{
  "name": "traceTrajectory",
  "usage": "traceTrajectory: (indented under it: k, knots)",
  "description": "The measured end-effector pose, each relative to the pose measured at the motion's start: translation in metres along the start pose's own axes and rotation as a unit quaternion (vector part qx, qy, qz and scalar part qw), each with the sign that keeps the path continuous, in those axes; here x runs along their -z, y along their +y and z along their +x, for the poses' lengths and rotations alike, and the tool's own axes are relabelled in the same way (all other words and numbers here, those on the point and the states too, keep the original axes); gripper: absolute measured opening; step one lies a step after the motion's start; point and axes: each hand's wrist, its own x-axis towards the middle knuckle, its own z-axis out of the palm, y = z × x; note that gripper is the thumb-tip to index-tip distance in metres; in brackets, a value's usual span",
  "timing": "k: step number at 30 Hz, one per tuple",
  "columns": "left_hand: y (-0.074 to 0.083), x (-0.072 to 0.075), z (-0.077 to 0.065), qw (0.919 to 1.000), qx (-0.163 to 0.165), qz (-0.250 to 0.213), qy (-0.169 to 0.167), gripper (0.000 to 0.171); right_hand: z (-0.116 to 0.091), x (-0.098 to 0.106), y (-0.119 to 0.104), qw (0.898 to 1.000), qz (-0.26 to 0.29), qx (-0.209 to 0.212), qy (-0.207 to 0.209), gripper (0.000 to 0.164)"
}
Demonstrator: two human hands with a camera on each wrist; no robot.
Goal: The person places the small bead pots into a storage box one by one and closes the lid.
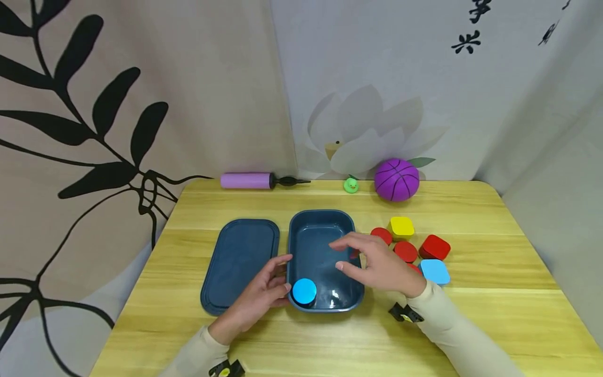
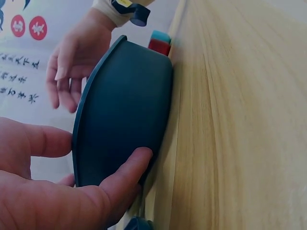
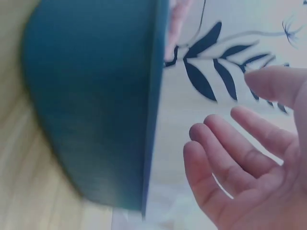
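Observation:
A deep dark-blue plastic box (image 1: 317,251) stands upright on the table, with a light-blue round block (image 1: 304,290) in its near left corner. My left hand (image 1: 258,293) rests at the box's left side, thumb and fingers loosely extended. The left wrist view has these fingertips (image 2: 143,154) against the outer wall and rim. Over the right part of the box hovers my right hand (image 1: 377,262), holding nothing. Its fingers are spread and slightly bent, apart from the box wall (image 3: 96,96) in the right wrist view.
A matching dark-blue lid (image 1: 242,264) lies left of the box. To the right are red round blocks (image 1: 405,252), a red square block (image 1: 435,247), a yellow block (image 1: 401,228) and a light-blue square block (image 1: 434,271). A purple pump (image 1: 247,180), green duck (image 1: 350,185) and purple ball (image 1: 397,180) line the back edge.

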Motion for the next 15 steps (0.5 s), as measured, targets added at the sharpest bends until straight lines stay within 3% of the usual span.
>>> traceTrajectory:
  k: [5,15]
  knots:
    - [0.000,-0.001,-0.001,1.0000,0.000,0.002,0.000,0.066,-0.018,0.024,0.014,0.998,-0.024,-0.019,0.063,0.032]
    - [0.001,0.000,0.000,1.0000,0.002,-0.004,-0.003,0.065,-0.068,0.073,0.042,0.983,-0.087,-0.088,0.139,0.028]
